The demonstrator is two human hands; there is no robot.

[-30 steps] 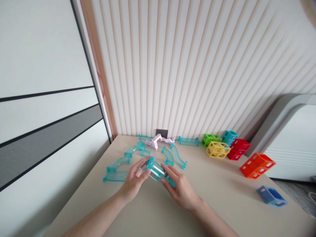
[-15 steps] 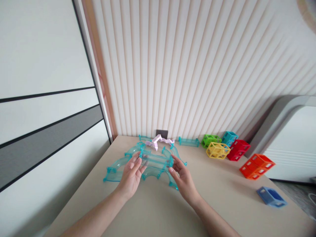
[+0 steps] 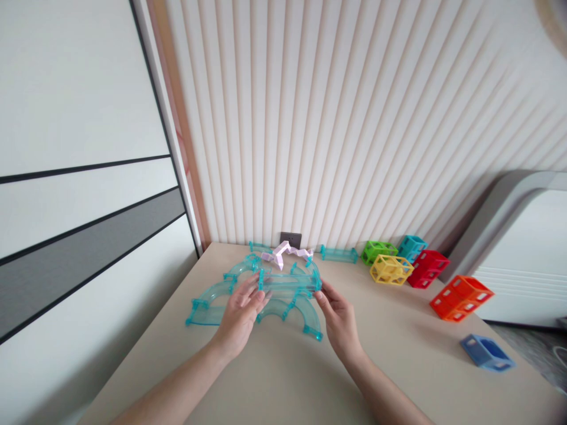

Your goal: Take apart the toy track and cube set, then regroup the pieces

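Observation:
A straight, see-through teal track piece (image 3: 289, 283) is held crosswise between my two hands, above other pieces. My left hand (image 3: 239, 316) grips its left end, thumb in front and fingers behind. At the other end my right hand (image 3: 340, 319) pinches the teal connector in the same way. Below and around it lie several curved teal track pieces (image 3: 313, 319), and a flat teal piece (image 3: 206, 316) rests at the left. Behind them sits a pale purple zigzag piece (image 3: 280, 255). The held piece partly hides the tracks under it.
Farther back on the table (image 3: 283, 378) lies another straight teal track (image 3: 339, 254). To the right stand hollow blocks: green (image 3: 376, 251), yellow (image 3: 391, 270), teal (image 3: 411, 248), red (image 3: 427, 269), orange (image 3: 461, 298) and blue (image 3: 487, 353). A ribbed wall with a black socket (image 3: 291, 239) closes the back.
Both hands have shifted slightly to the right with the straight track piece, which now lies more level across the view. The blocks and the other tracks have stayed put.

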